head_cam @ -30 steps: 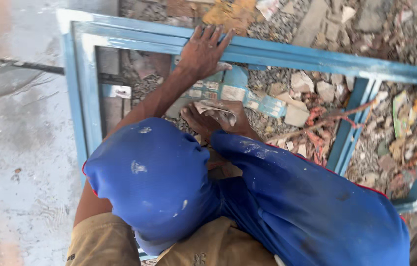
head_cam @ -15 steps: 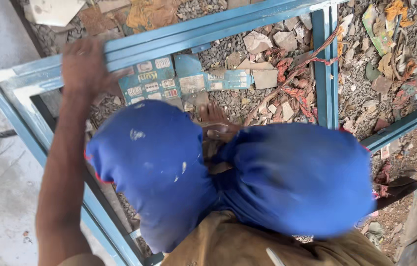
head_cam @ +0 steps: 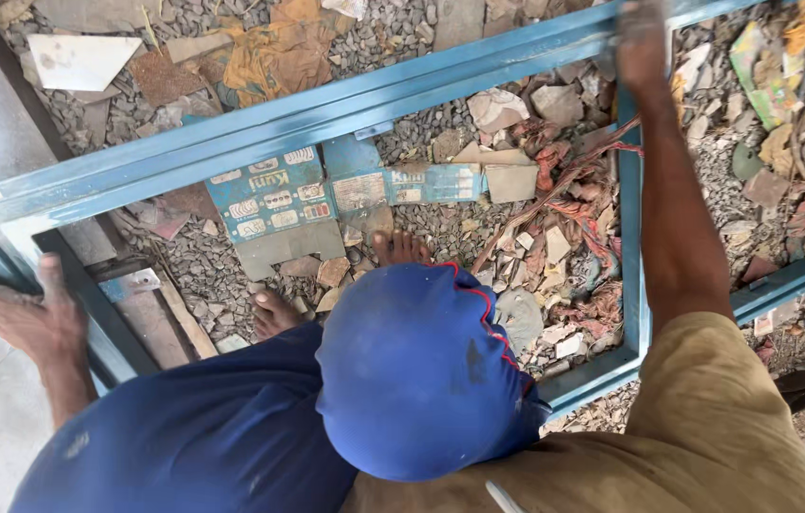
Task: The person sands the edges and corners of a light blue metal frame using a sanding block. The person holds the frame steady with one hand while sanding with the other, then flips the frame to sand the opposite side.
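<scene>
Blue trouser knees (head_cam: 402, 380) fill the near view at six o'clock, bare feet (head_cam: 279, 312) just beyond on gravel (head_cam: 203, 275). At nine o'clock the left hand (head_cam: 27, 318) grips the blue metal frame (head_cam: 326, 119), fingers wrapped round its end rail. Farther off, at one o'clock, the right hand (head_cam: 642, 43) rests on the frame's top rail, blurred; I cannot tell its finger spread.

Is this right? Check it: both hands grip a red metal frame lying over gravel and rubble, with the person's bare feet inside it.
Not quite: the metal frame is blue, not red, as the head view shows. The rest holds. The left hand grips its left end and the right hand its upper rail, it lies over gravel and rubble, and the bare feet stand inside it.
</scene>
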